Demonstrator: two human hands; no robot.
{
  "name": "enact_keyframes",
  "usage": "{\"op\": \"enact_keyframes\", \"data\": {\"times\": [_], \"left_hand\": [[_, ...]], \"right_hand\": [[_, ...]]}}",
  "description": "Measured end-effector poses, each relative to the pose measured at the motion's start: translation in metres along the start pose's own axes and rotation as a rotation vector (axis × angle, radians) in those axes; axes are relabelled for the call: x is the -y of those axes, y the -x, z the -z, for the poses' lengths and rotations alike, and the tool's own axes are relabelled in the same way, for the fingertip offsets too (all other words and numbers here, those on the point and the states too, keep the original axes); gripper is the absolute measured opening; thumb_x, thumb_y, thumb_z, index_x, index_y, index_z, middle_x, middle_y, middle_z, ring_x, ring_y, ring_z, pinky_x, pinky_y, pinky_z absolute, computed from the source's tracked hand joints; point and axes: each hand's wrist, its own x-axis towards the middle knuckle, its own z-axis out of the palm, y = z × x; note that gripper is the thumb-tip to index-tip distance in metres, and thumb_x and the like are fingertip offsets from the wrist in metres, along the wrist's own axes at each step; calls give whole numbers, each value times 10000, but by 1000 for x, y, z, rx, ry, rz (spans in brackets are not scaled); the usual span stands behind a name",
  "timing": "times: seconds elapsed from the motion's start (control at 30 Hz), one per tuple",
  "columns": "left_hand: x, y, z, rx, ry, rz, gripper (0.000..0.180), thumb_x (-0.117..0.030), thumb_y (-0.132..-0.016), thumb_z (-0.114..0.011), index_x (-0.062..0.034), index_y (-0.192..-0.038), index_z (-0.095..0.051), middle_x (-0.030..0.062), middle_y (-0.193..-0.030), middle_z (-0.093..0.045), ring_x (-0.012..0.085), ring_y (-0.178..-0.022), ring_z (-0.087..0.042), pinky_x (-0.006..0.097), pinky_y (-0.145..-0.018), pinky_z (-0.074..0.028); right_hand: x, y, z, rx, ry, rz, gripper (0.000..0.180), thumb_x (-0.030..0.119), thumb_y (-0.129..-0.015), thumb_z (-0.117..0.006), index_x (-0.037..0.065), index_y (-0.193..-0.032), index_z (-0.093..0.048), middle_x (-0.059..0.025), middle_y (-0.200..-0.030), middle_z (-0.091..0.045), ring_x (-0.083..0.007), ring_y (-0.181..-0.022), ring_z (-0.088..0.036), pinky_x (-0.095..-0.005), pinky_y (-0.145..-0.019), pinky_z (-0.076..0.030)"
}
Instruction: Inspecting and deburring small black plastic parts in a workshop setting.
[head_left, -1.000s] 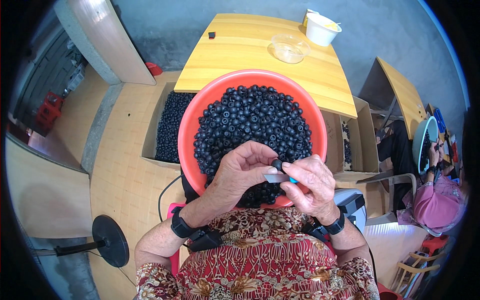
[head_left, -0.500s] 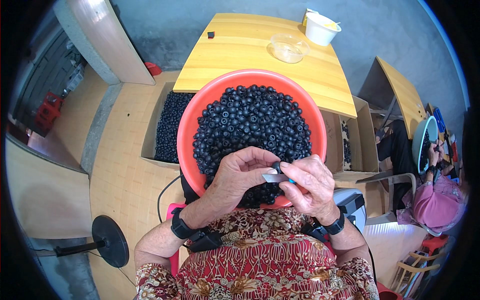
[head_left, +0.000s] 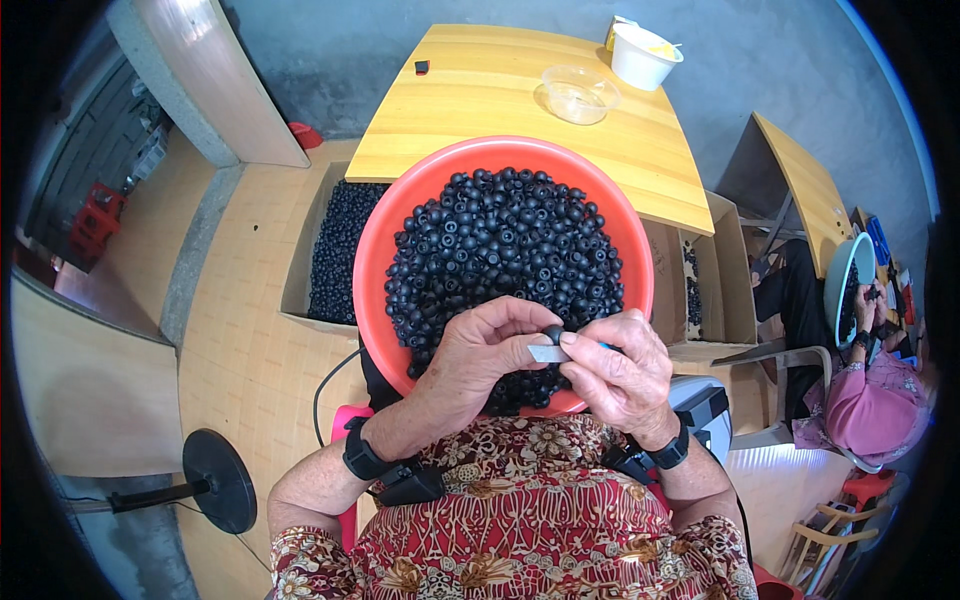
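Observation:
A red basin (head_left: pixel 372 262) in front of me holds a heap of small black round pieces (head_left: pixel 505 235), many with a hole in one end. Over its near side, my left hand (head_left: pixel 465 355) pinches one black round piece (head_left: pixel 553 332) between thumb and fingers. Closed around a small knife (head_left: pixel 547 354) is my right hand (head_left: pixel 628 372); the flat grey blade points left, against or just below that piece. A bit of blue handle shows between the right fingers. Whether the blade's edge touches the piece cannot be made out.
Beyond the basin stands a yellow wooden table (head_left: pixel 480 85) with a clear bowl (head_left: pixel 580 95) and a white tub (head_left: pixel 645 57). Cardboard boxes (head_left: pixel 300 270) with black pieces flank it. At right, another person (head_left: pixel 875 405) sits by a light-blue basin (head_left: pixel 840 290). A black round stand base (head_left: pixel 220 480) is at left.
The blade has turned a little, so its flat side looks brighter. My right fingers have shifted slightly; the left hand keeps its pinch on the black piece.

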Motion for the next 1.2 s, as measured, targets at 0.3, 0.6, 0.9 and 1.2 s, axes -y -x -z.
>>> {"op": "enact_keyframes", "data": {"times": [0.3,0.6,0.9,1.2], "left_hand": [[-3,0,0,-33,49,22,218,-61,-939,-703,-14,-1143,-640,66,-1068,-696,122,-968,-674,260,-873,-570],[-2,1,-2,-36,34,10,179,-89,-955,-700,-11,-1110,-656,83,-1046,-721,123,-951,-690,262,-851,-576],[-2,1,-2,-38,40,-9,146,-61,-947,-704,-12,-1077,-660,93,-1035,-724,136,-958,-700,263,-850,-579],[4,-1,-2,-37,20,-103,109,-40,-952,-688,-7,-1048,-647,107,-1058,-709,163,-972,-707,288,-870,-585]], "right_hand": [[-1,0,1,-10,27,-11,408,21,-671,-858,46,-1067,-760,-77,-917,-672,-227,-741,-627,-331,-633,-500],[-2,0,1,-26,43,-20,380,17,-685,-855,51,-1052,-761,-69,-915,-671,-223,-732,-618,-332,-629,-492],[-2,0,0,-21,54,-26,367,18,-699,-831,49,-1058,-759,-73,-919,-667,-228,-739,-622,-338,-643,-496],[-4,3,-2,-10,64,-40,318,24,-722,-821,22,-1034,-756,-85,-902,-661,-237,-748,-625,-346,-648,-500]]}}
